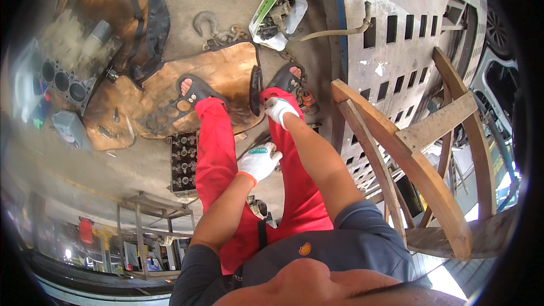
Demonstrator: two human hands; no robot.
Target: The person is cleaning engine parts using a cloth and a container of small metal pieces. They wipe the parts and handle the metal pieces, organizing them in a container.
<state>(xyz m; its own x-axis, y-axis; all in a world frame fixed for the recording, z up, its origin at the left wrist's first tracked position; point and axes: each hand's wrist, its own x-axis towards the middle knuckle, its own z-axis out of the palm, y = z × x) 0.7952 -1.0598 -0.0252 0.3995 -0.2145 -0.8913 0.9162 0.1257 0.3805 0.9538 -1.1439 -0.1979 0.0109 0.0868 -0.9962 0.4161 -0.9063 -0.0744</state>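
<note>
I stand in red trousers and black sandals on a stained brown cardboard sheet (226, 73). My left hand (259, 162), in a white glove with an orange cuff, is closed around a small teal and white tube-like object (258, 150) between my legs. In a white glove too, my right hand (279, 109) reaches down to my right shin with its fingers bent; whether it holds anything I cannot tell. A dark engine cylinder head (183, 162) lies on the concrete floor beside my left leg.
An engine block (65, 82) with round bores sits at the left. A metal hook and chain (212, 31) and a cut white container (277, 14) holding parts lie ahead. A wooden chair (419, 158) stands at my right beside a perforated metal ramp (408, 28).
</note>
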